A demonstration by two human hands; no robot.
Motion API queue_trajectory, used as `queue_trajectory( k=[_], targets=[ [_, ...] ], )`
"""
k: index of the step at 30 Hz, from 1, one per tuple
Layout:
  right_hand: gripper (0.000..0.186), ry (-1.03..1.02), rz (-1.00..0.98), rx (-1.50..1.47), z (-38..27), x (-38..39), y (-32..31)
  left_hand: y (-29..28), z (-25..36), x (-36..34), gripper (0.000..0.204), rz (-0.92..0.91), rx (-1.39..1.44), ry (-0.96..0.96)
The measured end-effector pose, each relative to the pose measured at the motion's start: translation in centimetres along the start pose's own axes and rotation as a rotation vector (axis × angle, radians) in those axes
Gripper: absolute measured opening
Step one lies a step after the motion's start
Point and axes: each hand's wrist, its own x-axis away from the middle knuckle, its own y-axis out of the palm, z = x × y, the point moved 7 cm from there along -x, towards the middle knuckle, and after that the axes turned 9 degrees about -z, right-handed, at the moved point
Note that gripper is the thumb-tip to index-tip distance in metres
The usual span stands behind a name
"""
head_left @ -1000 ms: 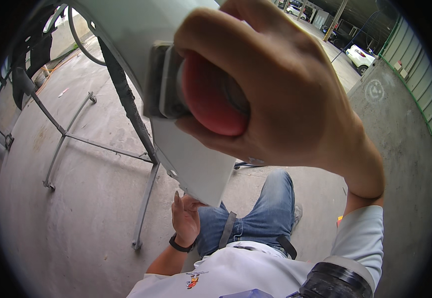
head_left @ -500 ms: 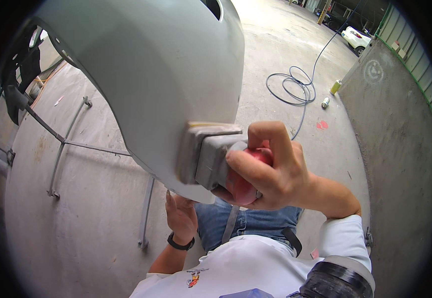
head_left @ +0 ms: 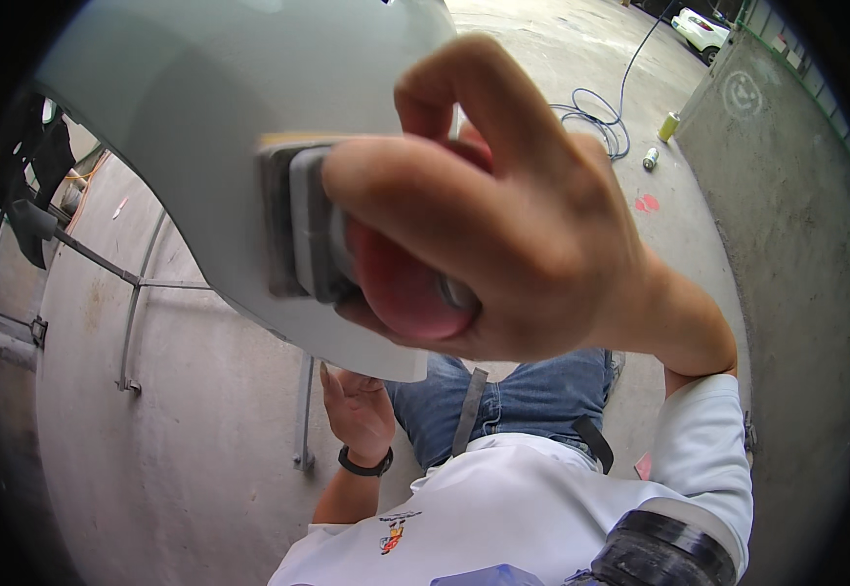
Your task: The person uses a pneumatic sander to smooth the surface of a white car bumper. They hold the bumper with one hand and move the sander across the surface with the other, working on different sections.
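Observation:
My right hand (head_left: 532,225) is wrapped round a handheld power sander (head_left: 407,293) with a red body and a grey, rectangular pad. The pad lies against the curved face of a light grey car bumper (head_left: 220,88). Part of the sander is covered by my fingers. At the bumper's lower edge is my left hand (head_left: 359,420), palm toward me and a black band on its wrist. Its fingertips pass behind that edge and are partly hidden; it appears to hold the bumper there.
Thin metal stand legs (head_left: 132,293) spread below the bumper at left. A blue hose (head_left: 596,115) lies coiled on the concrete floor, near a yellow-green can (head_left: 668,126) and a silver can (head_left: 650,159). A low concrete wall (head_left: 786,195) runs along the right; a white car (head_left: 699,34) stands beyond.
My right hand and the sander have moved up and left across the bumper, closer to the view. The view has shifted slightly; my left hand remains at the lower edge.

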Motion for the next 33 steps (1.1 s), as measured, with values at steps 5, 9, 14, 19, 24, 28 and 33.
queue_trajectory(
  k=[5,9,14,19,24,28,33],
  targets=[
    [0.056,0.013,-0.040,0.025,-2.1,0.2,-0.1,-0.7,-0.3,0.2,0.054,0.008,0.025,0.003],
    [0.052,0.063,-0.117,-0.006,-2.5,1.8,0.6,-1.0,-0.5,0.0,0.051,0.094,0.015,0.025],
    [0.054,0.189,-0.082,-0.032,-0.2,1.9,0.5,-0.1,0.0,-0.3,0.045,0.073,-0.022,0.060],
    [0.041,0.113,-0.083,-0.037,-1.8,2.2,1.0,0.1,0.4,-0.2,0.046,-0.113,-0.098,0.150],
    [0.039,0.102,-0.011,0.005,-1.6,2.6,1.0,-2.0,-0.7,0.2,0.051,-0.019,-0.048,0.109],
    [0.035,0.041,-0.009,0.042,-2.7,3.1,1.7,-3.9,-1.4,0.9,0.052,0.140,-0.051,0.009],
    [0.030,0.006,0.100,0.078,-3.7,2.6,1.9,-3.9,-1.6,1.1,0.054,-0.001,-0.150,0.070]
  ],
)
